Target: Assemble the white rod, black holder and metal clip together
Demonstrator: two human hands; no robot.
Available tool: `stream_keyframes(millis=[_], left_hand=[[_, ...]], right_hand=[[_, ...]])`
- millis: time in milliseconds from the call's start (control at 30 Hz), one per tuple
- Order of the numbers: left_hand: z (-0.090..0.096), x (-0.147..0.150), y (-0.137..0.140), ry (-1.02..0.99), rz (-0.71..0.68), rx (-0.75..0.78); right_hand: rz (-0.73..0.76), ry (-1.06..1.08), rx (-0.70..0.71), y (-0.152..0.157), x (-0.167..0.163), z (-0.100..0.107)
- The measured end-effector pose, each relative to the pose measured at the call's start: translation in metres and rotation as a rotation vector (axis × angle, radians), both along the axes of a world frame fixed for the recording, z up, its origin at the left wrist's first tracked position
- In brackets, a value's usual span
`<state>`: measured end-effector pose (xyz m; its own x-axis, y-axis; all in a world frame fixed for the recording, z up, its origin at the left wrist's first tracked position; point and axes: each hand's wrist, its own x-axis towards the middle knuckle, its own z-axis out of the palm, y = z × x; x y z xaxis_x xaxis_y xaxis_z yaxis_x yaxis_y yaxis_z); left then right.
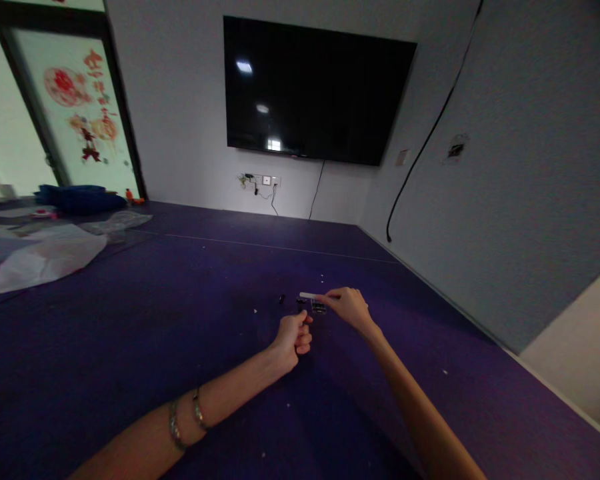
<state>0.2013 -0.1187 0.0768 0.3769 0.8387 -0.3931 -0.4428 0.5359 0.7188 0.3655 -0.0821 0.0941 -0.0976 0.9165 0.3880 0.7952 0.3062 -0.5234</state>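
Note:
My right hand [349, 308] pinches a thin, flat white stick [307, 295] that points to the left, just above the surface. Closed in a pinch, my left hand [293, 339] is in front of the stick and a little lower; whatever is between its thumb and finger is too small to make out. Under the right fingertips lies a small clear case [319, 308] with dark bits in it. A small dark piece [301, 300] is below the stick's tip, and another dark piece [282, 299] rests to its left.
Small white scraps [255, 311] dot the dark purple surface [190, 333]. Clear plastic sheeting [55, 250] and a dark blue bundle [83, 199] lie at the left. A black cable [420, 150] hangs along the right wall. A television [317, 93] is mounted on the back wall.

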Motion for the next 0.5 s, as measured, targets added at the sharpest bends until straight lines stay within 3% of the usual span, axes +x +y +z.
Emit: stream_keyframes(millis=[133,267,433,500], left_hand=[[-0.0029,0.0003,0.001,-0.004,0.007,0.002],[-0.0054,0.0014,0.0004,0.011,0.011,0.01],[-0.0057,0.0016,-0.0023,0.014,0.0,0.031],[-0.0048,0.0011,-0.0025,0.023,0.009,0.022]], right_hand=[[0.104,0.049,-0.084,0.0031,-0.0009,-0.0047],[-0.045,0.007,0.001,0.0024,-0.0023,-0.0043],[0.088,0.038,-0.124,0.0012,-0.0022,-0.0019],[0.028,0.021,-0.085,0.0012,-0.0009,-0.0014]])
